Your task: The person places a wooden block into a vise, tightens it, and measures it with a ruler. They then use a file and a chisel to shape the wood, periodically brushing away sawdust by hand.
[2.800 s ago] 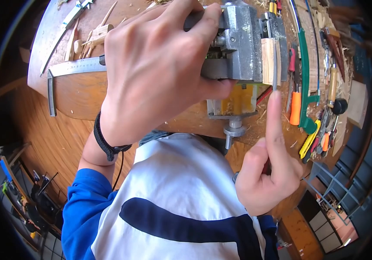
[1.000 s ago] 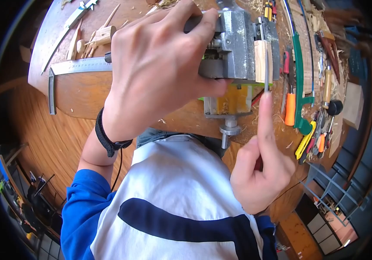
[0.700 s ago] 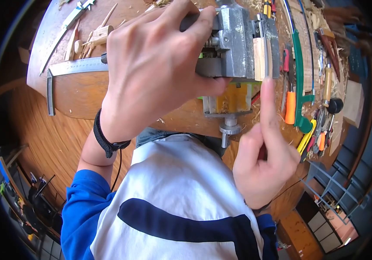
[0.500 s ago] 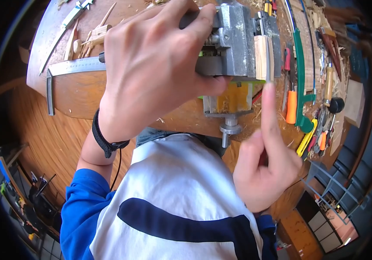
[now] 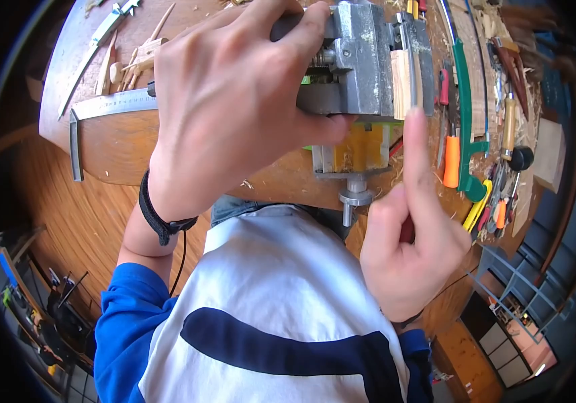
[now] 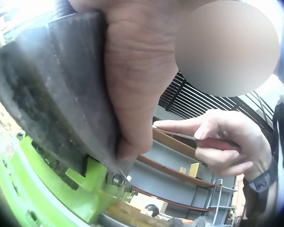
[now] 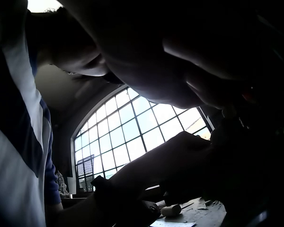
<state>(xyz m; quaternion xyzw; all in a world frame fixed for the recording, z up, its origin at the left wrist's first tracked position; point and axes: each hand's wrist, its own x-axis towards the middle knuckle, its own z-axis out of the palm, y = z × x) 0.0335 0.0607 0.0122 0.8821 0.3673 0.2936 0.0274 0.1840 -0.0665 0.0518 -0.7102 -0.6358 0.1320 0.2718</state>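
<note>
My left hand grips the grey metal vise, thumb under its near side and fingers over the top. Clamped at the vise's right side is a small pale wood block. In my right hand is a slim file, its narrow grey blade lying along the block. The index finger points straight along the blade, while the other fingers curl round a red handle that shows in the left wrist view. The palm hides most of that handle in the head view. The right wrist view is very dark.
A steel square and carved wood pieces lie on the table's left. Right of the vise are an orange-handled tool, a green saw, a yellow cutter and wood shavings. The vise's screw handle sticks out toward the body.
My right hand has moved back and forth with the file, and over the last second it has gone forward, its fingertip nearer the block. The left hand keeps its grip on the vise.
</note>
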